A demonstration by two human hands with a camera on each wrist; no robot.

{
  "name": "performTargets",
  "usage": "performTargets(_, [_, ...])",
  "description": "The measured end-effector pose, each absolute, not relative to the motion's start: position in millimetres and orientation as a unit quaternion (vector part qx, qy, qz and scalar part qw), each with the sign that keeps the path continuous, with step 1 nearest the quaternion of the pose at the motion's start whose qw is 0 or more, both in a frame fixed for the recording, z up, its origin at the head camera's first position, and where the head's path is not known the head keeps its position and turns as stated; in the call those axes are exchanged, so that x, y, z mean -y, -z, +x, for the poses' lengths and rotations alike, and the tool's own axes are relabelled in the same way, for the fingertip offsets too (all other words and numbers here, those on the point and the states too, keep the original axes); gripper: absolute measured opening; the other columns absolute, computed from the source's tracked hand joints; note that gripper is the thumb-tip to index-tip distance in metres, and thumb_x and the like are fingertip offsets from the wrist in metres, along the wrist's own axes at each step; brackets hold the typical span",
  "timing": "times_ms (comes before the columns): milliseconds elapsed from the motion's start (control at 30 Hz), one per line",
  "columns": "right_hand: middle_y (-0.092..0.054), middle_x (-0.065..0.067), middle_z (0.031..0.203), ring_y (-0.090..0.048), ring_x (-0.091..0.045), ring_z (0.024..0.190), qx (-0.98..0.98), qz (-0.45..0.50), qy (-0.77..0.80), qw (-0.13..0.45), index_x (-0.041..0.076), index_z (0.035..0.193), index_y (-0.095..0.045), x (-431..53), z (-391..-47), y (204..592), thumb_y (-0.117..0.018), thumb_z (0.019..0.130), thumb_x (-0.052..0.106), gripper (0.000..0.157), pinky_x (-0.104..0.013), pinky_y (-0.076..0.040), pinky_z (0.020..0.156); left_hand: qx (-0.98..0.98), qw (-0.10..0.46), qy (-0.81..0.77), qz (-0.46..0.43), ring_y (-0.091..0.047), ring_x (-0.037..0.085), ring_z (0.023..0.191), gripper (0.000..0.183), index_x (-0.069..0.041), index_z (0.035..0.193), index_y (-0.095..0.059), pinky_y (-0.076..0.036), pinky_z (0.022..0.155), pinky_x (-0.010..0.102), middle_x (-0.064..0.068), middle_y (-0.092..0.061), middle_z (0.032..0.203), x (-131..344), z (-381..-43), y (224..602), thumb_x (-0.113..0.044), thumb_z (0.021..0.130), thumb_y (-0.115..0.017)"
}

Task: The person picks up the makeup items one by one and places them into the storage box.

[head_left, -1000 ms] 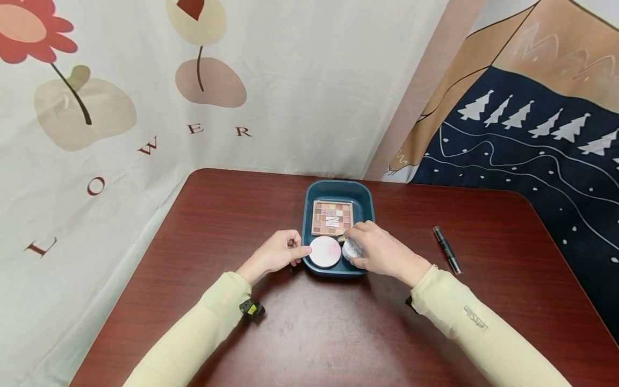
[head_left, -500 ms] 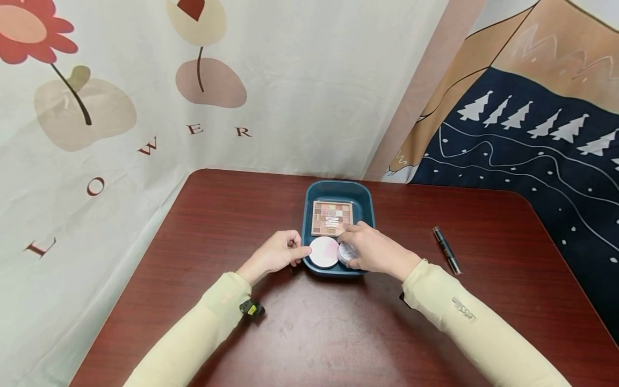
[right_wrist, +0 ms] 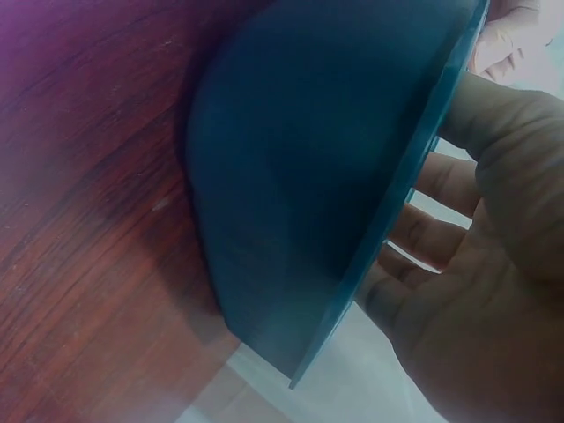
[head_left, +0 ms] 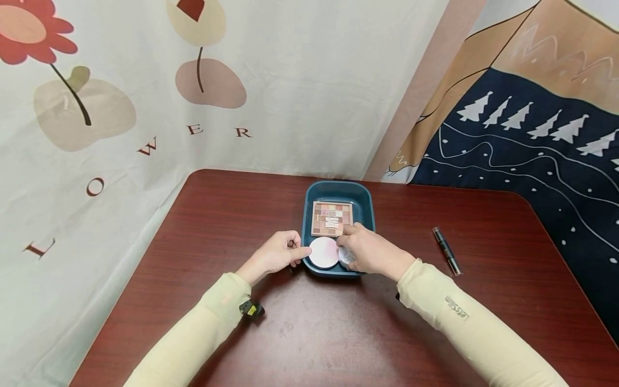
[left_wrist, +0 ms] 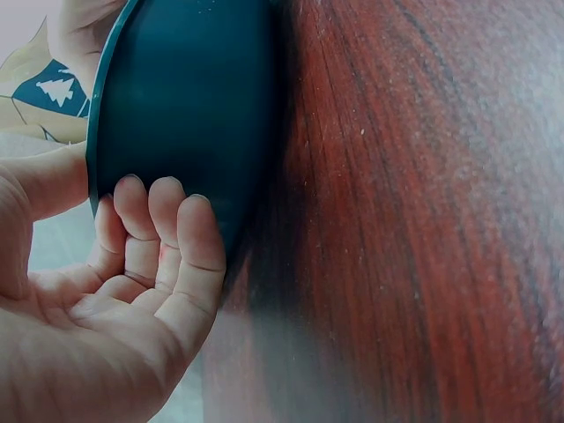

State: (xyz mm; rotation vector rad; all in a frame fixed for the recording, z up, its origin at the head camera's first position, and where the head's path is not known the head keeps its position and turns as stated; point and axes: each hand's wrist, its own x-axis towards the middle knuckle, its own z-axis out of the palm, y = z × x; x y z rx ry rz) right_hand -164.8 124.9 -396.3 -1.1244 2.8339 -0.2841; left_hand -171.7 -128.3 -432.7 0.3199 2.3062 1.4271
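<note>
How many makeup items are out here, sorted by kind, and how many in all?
Square eyeshadow palette: 1
Round pink compact: 1
Small clear jar under the right hand: 1
Dark makeup stick lying on the table: 1
Total: 4, three of them in the teal tray.

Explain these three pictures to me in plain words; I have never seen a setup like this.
A person works with bare hands and wears three cameras. The wide picture comes from the head; the two close-ups come from the wrists.

On the dark red table stands a teal tray holding an eyeshadow palette and a round pink compact. A black pen-like stick lies to its right.

The left hand grips the tray's rim. The right hand reaches into the tray, curled over a small silvery jar.
</note>
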Motion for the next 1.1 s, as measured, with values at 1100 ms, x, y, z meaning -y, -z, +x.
performTargets(1100, [-0.070, -0.013, 0.102, -0.063, -0.019, 0.084, -0.936, -0.336, 0.047, 0.090, 0.003, 0.113, -0.076, -120.4, -163.9, 397.6, -0.095, 0.074, 0.019, 0.046, -0.036, -0.061, 0.079, -0.827, 0.200, -0.511, 0.120, -0.063, 0.017, 0.063, 0.031, -0.007, 0.075, -0.052, -0.058, 0.065, 0.040, 0.012, -0.064, 0.068, 128.7, -171.6, 432.3, -0.015, 0.096, -0.073])
